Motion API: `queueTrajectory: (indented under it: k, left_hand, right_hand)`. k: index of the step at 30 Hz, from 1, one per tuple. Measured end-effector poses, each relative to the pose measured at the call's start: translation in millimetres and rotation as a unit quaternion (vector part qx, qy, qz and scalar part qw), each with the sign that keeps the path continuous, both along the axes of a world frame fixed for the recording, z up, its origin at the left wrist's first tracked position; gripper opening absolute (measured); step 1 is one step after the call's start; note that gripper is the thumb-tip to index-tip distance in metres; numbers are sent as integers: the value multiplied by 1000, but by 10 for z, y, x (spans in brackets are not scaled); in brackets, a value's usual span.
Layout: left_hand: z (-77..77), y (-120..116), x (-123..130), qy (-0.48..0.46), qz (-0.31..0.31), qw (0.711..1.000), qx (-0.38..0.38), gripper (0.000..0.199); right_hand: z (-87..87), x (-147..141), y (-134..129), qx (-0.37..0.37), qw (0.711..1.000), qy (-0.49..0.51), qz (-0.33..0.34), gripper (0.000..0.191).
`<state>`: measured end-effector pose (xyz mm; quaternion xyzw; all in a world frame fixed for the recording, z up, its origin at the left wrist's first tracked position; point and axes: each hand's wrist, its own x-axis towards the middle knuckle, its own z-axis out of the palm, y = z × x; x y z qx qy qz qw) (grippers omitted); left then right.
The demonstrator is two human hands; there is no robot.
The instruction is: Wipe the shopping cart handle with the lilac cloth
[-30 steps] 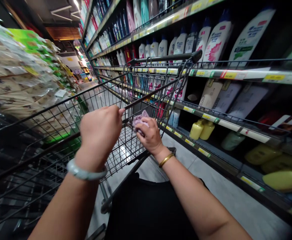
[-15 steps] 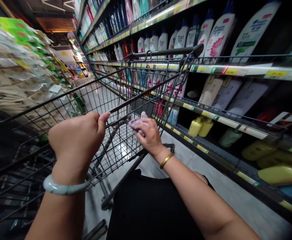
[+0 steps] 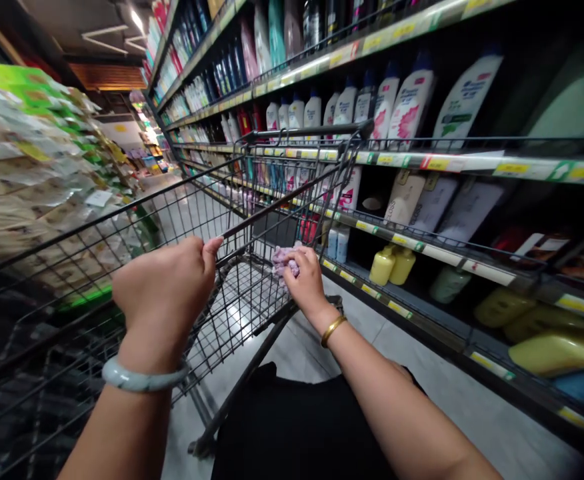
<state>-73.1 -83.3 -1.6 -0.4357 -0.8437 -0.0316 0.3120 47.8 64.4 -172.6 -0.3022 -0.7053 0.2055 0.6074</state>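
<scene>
A wire shopping cart (image 3: 252, 227) stands in front of me in the aisle, its basket holding nothing that I can see. My left hand (image 3: 167, 287), with a pale bangle at the wrist, is closed around the cart's near top rail, thumb pointing along it. In my right hand (image 3: 305, 277) is a crumpled pale purple cloth (image 3: 285, 260), pressed against the wire side of the basket. A gold-coloured bracelet circles that wrist. The cart's handle bar (image 3: 312, 130) runs across the far right end.
Shelves of shampoo bottles (image 3: 412, 107) line the right side, with yellow bottles (image 3: 385, 263) on the lowest level. Stacked plastic-wrapped packs (image 3: 37, 187) rise on the left beyond the cart. Grey tiled floor (image 3: 367, 340) shows between the cart and the shelves.
The view has shifted slightly, so the cart handle and shelves sit lower and further left. My right hand and the cloth have slid a little down along the wire. The left hand keeps its hold.
</scene>
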Motion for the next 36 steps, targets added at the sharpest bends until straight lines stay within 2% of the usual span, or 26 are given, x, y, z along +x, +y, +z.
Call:
queueTrajectory:
  k: [2,4,6,8,11,13,16,18,20,23,25,27,29,31,33,36]
  left_hand:
    - [30,52,22,-12,-4,1000,-2,80]
    - [46,121,37,-19,-9,1000,4,82]
    - [45,200,42,-18,-18,1000,9,84]
    - [31,278,41,-4,-35,999,14,85]
    - [11,373,42,12,-57,998,18,86]
    - [9,427,50,5,-62,998,16,87]
    - [12,506,66,-10,-58,998,10,88]
    - [2,555,70,-7,-50,999,7,86]
    - [-24,594,68,8,-43,999,6,83]
    - [-73,632,64,34,-28,999,14,81]
    - [-95,646,65,39,-23,999,16,81]
    - [-101,654,69,36,-22,999,16,80]
    - [-96,659,72,33,-24,999,15,79]
    - [-89,662,73,34,-23,999,15,79]
    - [-85,663,73,37,-24,999,14,79]
    - [-87,662,81,38,-27,999,15,79]
  right_hand:
    - [-2,12,99,-32,999,9,-28,27]
    - [22,-62,53,-42,999,12,-19,27]
    - [65,-203,-108,-14,1000,-2,28,23]
    - [115,-335,-276,46,994,-32,89,22]
    - [140,-401,-299,83,987,-64,124,24]
    - [93,-376,-134,37,994,-50,89,24]
    - [-5,-352,141,-78,997,12,8,26]
    - [2,-379,192,-111,993,43,-10,27]
    - [90,-430,122,-83,995,57,13,25]
    - [260,-493,-25,7,996,74,56,21]
    - [290,-505,-37,35,994,92,45,25]
    - [222,-503,27,2,994,109,-10,34]
    - [97,-501,109,-81,988,106,-81,39]
    - [-17,-507,151,-158,977,78,-122,38]
    - [-71,-516,135,-190,974,41,-120,39]
    - [-15,-511,61,-197,977,18,-77,43]
